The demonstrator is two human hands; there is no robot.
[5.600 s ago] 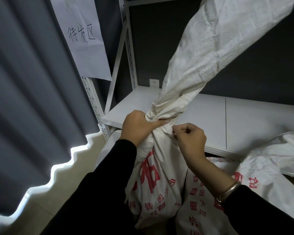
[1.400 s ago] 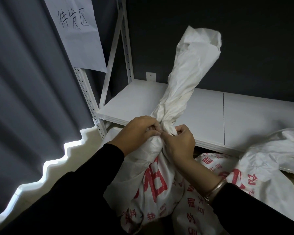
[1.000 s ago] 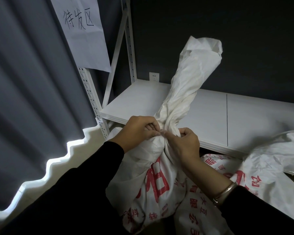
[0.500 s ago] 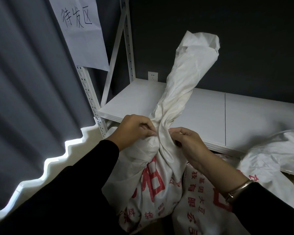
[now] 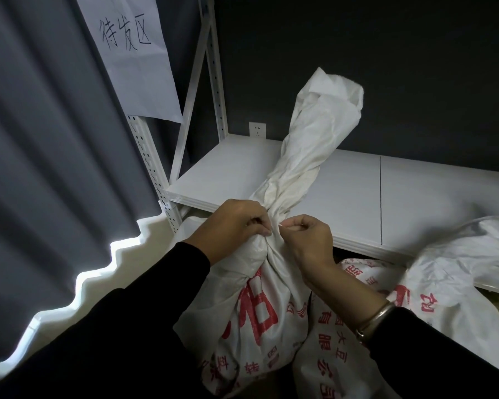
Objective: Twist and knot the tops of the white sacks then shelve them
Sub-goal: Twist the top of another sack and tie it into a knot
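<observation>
Near centre, the sack sits beside a second printed sack. Left hand and right hand both pinch its gathered neck, fingers curled into the cloth. Suggest clamping low and cinching hard (woven cloth likely slips), then looping the twisted tail that rises before the shelf.

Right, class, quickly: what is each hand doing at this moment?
Left hand: closed, gripping the white sack at its twisted neck.
Right hand: closed, pinching the same neck.
</observation>
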